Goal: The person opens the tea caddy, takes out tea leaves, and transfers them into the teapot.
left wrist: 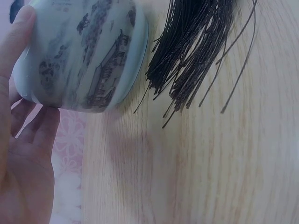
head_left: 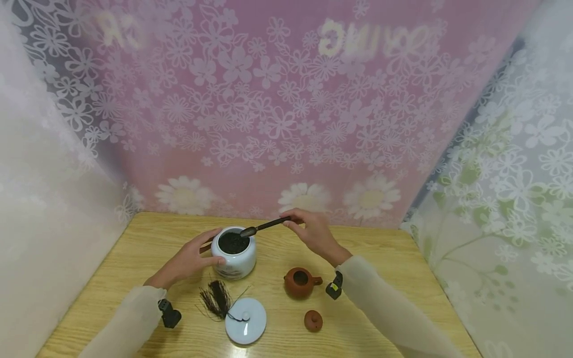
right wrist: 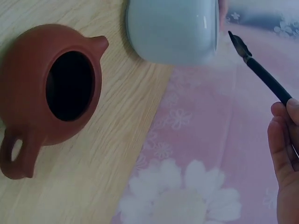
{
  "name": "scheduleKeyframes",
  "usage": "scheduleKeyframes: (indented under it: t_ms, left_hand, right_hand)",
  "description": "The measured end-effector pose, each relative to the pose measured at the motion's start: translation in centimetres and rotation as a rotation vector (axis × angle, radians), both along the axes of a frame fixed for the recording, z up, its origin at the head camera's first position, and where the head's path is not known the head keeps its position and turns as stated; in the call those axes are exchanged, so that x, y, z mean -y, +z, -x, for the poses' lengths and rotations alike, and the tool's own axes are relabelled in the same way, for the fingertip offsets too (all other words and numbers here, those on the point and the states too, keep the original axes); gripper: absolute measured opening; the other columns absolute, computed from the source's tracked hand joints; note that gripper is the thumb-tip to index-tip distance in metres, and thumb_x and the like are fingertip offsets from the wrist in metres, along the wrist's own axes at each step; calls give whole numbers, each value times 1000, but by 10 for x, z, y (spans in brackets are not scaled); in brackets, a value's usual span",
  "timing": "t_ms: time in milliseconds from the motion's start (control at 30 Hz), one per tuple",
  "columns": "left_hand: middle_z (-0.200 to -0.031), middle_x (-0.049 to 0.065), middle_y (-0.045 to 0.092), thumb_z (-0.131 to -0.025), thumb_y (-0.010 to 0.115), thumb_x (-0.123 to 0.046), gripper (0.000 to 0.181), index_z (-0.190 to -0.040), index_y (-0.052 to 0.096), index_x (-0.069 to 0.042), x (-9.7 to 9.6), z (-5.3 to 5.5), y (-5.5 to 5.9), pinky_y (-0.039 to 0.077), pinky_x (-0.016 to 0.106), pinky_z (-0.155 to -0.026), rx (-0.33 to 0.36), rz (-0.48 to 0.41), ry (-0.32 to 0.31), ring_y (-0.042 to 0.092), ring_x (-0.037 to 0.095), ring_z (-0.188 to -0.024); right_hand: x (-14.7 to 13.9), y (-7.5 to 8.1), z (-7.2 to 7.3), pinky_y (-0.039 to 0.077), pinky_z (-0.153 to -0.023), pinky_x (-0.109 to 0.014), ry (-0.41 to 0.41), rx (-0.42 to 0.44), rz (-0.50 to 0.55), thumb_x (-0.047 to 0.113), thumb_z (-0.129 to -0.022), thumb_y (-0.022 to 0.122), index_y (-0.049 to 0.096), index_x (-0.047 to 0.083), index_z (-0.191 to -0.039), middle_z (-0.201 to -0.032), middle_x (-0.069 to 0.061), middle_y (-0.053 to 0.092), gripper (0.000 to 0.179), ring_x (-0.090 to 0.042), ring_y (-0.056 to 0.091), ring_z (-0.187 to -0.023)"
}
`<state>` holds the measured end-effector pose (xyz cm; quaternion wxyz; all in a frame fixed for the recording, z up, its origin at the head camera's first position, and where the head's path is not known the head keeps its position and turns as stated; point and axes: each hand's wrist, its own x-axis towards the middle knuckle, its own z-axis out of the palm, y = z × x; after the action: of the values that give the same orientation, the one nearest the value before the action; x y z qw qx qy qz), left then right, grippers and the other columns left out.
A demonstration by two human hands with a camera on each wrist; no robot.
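My left hand (head_left: 195, 257) holds a white porcelain tea jar (head_left: 237, 265) from its left side, thumb at the front and fingers behind. Dark loose tea leaves (head_left: 233, 243) show inside the jar's mouth. In the left wrist view the jar's wall (left wrist: 70, 56) bears a painted landscape with buildings. My right hand (head_left: 315, 233) pinches the dark handle of a tea scoop (head_left: 268, 224). The scoop's head overlaps the jar's mouth in the head view; the right wrist view shows dark matter on the scoop's head (right wrist: 240, 45).
A brown clay teapot (head_left: 299, 291), uncovered, stands below the right hand, its small lid (head_left: 313, 321) in front of it. The jar's white lid (head_left: 246, 328) lies near the front with a dark tassel (head_left: 217, 299). A floral curtain (head_left: 277, 124) borders the wooden table (head_left: 380, 278).
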<state>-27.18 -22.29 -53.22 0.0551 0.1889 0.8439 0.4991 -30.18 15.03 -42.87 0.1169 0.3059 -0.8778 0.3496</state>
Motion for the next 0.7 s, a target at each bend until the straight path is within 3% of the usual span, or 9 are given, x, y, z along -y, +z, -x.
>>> scheduleKeyframes:
  t_ms: [333,567,700]
  left_hand:
    - [-178,19,29,-95,87,-40,99,-173,32,-15,0,1,1,45,64,-123,19,-7,1,38,51,-159]
    - [-178,19,30,-95,86,-41,98,-173,32,-16,2,2,-2,44,64,-124,7,6,-2,37,50,-159]
    - [-178,18,30,-95,87,-41,98,-173,33,-17,2,2,-3,43,65,-124,11,-1,1,37,50,-160]
  right_hand:
    - [36,6,-3,59,-75,-32,52,-140,-213,15,-106,74,81,12,-127,-108,-3,81,23,-16,71,-91]
    - [57,9,-2,64,-89,-36,88,-151,-353,15,-107,71,80,12,-126,-117,-3,82,21,-21,74,-109]
    - [64,6,-2,65,-94,-38,136,-144,-419,12,-108,70,80,12,-124,-116,-3,81,19,-20,75,-107]
